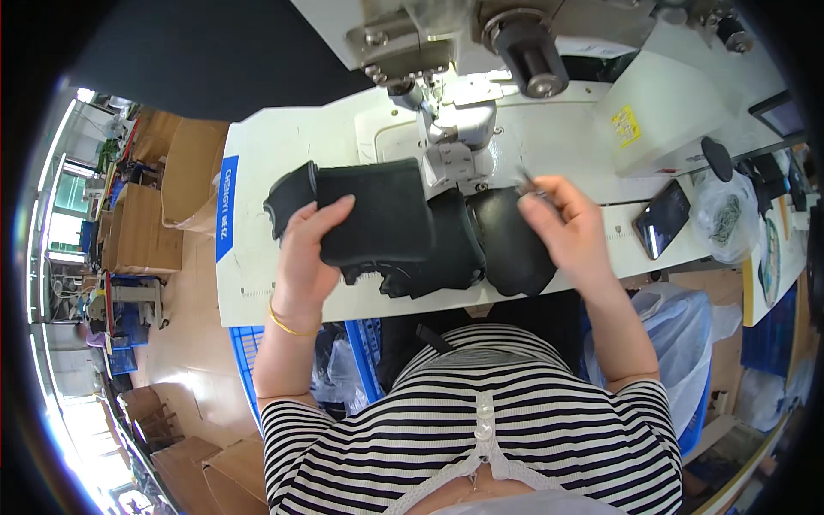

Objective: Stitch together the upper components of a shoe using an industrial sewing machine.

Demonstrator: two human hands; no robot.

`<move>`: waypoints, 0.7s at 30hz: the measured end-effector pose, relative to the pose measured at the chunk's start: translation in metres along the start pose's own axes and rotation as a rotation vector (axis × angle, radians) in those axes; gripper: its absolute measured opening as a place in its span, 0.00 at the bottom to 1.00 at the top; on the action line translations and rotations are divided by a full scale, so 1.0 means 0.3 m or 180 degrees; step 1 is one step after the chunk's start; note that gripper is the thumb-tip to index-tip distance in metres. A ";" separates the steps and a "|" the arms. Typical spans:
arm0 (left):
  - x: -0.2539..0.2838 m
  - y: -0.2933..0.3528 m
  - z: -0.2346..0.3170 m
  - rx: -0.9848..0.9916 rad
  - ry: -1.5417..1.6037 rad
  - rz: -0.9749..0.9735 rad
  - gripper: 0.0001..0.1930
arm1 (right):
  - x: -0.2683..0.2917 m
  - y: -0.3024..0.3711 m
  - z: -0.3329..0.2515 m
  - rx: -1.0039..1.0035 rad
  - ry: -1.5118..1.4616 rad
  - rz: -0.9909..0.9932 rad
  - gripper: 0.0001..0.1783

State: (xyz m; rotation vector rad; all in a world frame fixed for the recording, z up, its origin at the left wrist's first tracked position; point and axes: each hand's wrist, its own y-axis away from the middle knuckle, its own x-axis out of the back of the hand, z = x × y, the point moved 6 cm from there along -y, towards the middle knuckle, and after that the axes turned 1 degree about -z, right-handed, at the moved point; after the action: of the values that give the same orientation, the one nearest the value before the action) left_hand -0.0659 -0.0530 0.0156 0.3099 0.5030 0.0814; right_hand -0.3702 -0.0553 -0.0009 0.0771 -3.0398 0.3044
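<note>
Several black leather-like pieces lie in a row along the front of the white sewing machine table. My left hand (311, 249) is closed on the left black piece (382, 215), thumb on top and fingers hidden underneath. Against its right side sits a crumpled black piece (448, 245), and beyond that a smooth rounded black piece (513, 245). Over the rounded piece's right edge, my right hand (568, 225) pinches a small, thin, pointed tool (527, 178); its exact kind is too small to tell. The sewing machine's work arm (455, 163) stands just behind the pieces.
The machine head (403, 51) hangs over the far side of the table (257, 283). A black phone (661, 219) and a clear plastic bag (725, 215) lie at the right. Blue crates (249, 356) stand below the front edge. Cardboard boxes (146, 227) are at the left.
</note>
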 end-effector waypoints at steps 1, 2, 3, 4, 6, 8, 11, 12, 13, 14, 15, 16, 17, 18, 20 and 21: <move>-0.018 0.030 -0.023 0.0091 0.0071 -0.0169 0.09 | -0.048 0.017 -0.056 -0.0096 0.0384 -0.0310 0.17; -0.023 0.044 -0.044 0.0126 0.0079 -0.0152 0.09 | -0.088 0.029 -0.097 0.0113 0.0647 -0.0423 0.16; -0.040 0.053 -0.065 0.0208 0.0163 -0.0302 0.09 | -0.114 0.032 -0.108 0.0419 0.0880 -0.0334 0.16; -0.058 0.060 -0.084 0.0288 0.0248 -0.0457 0.09 | -0.132 0.036 -0.110 0.0729 0.1117 -0.0245 0.16; -0.065 0.066 -0.115 0.0318 0.0218 -0.0484 0.10 | -0.146 0.037 -0.084 0.0812 0.1195 -0.0164 0.16; -0.074 0.073 -0.132 0.0353 0.0176 -0.0510 0.11 | -0.145 0.037 -0.081 0.0916 0.1271 -0.0088 0.16; -0.088 0.079 -0.148 0.0467 0.0127 -0.0677 0.12 | -0.145 0.039 -0.093 0.0918 0.1322 -0.0142 0.16; -0.090 0.080 -0.151 0.0469 0.0128 -0.0680 0.12 | -0.147 0.039 -0.092 0.0880 0.1376 -0.0206 0.16; -0.095 0.081 -0.155 0.0491 0.0063 -0.0728 0.13 | -0.151 0.038 -0.090 0.0843 0.1429 -0.0271 0.16; -0.098 0.081 -0.158 0.0510 -0.0003 -0.0776 0.13 | -0.153 0.036 -0.088 0.0846 0.1429 -0.0269 0.16; -0.099 0.081 -0.160 0.0508 -0.0001 -0.0774 0.13 | -0.152 0.037 -0.084 0.0853 0.1345 -0.0236 0.15; -0.101 0.082 -0.163 0.0546 0.0010 -0.0811 0.13 | -0.152 0.038 -0.081 0.0863 0.1259 -0.0202 0.15; -0.104 0.083 -0.165 0.0580 0.0021 -0.0848 0.13 | -0.154 0.038 -0.078 0.0869 0.1257 -0.0206 0.15; -0.104 0.086 -0.165 0.0570 0.0022 -0.0839 0.13 | -0.155 0.038 -0.068 0.0765 0.1008 -0.0263 0.14; -0.105 0.095 -0.161 0.0568 0.0050 -0.0866 0.13 | -0.154 0.039 -0.070 0.0677 0.0749 -0.0337 0.14; -0.090 0.096 -0.154 0.0546 0.0053 -0.0830 0.13 | -0.141 0.036 -0.076 0.0597 0.0769 -0.0187 0.13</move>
State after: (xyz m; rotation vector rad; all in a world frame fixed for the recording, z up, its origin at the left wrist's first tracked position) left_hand -0.1120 -0.0173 -0.0015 0.4087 0.5644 -0.2133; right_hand -0.3270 -0.0384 0.0153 0.1314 -2.7580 0.5504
